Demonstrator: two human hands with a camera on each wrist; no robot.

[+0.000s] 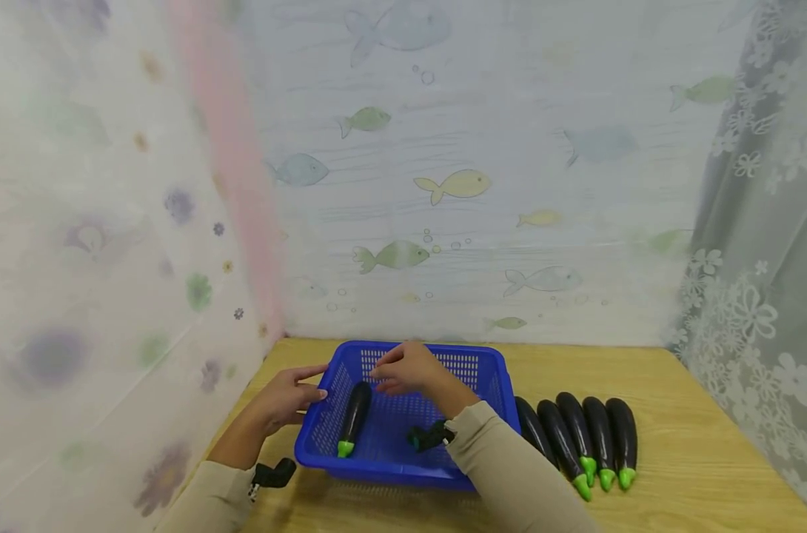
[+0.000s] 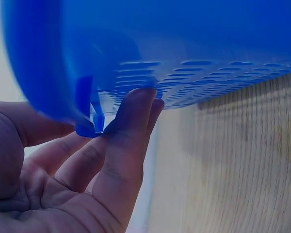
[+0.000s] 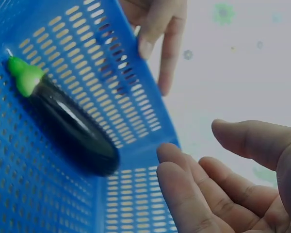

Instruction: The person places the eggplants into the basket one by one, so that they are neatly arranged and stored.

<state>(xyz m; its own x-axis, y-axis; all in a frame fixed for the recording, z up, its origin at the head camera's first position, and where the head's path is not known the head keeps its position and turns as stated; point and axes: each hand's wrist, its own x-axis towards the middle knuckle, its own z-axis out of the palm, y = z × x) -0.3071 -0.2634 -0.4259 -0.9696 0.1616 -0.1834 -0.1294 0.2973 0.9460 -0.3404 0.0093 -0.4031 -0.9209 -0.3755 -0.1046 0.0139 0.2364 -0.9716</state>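
Observation:
A blue plastic basket with slotted walls stands on the table. My left hand holds its left rim, thumb over the edge and fingers against the outer wall. Inside, along the left wall, lies a dark purple eggplant with a green stem end toward me. My right hand is over the back part of the basket, with nothing in its grasp. In the right wrist view its fingers are parted from the thumb, and the eggplant lies apart from them.
Several more eggplants lie side by side on the wooden table, close to the basket's right side. A fish-patterned curtain hangs behind the table. Flowered sheeting closes off the left, and a lace curtain the right.

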